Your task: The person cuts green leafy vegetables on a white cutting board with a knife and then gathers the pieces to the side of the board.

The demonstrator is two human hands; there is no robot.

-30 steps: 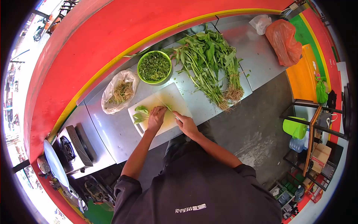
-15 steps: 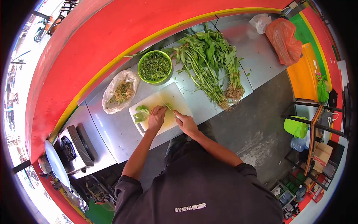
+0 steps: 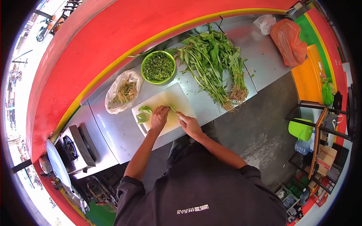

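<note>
A pale cutting board (image 3: 181, 97) lies on the metal counter in front of me. My left hand (image 3: 159, 119) is closed on green leaves (image 3: 144, 114), which stick out to its left. A knife (image 3: 177, 113) is gripped in my right hand (image 3: 191, 127), its blade pointing up and left beside my left fingertips. Small cut green pieces (image 3: 172, 107) lie by the blade. Behind the board stands a green bowl (image 3: 175, 71) full of chopped greens. Left of it, an open plastic bag (image 3: 112, 94) holds roots and trimmings (image 3: 127, 91).
Bundles of leafy stems with roots (image 3: 213, 62) lie right of the bowl. Farther right are a red plastic bag (image 3: 287, 41) and a clear one (image 3: 265, 23). A gas stove (image 3: 75, 148) sits at the left end, near a red wall (image 3: 94, 41).
The whole view has shifted slightly. The knife blade is seen more clearly, tilted beside my left fingers. Both hands keep nearly the same places and grips.
</note>
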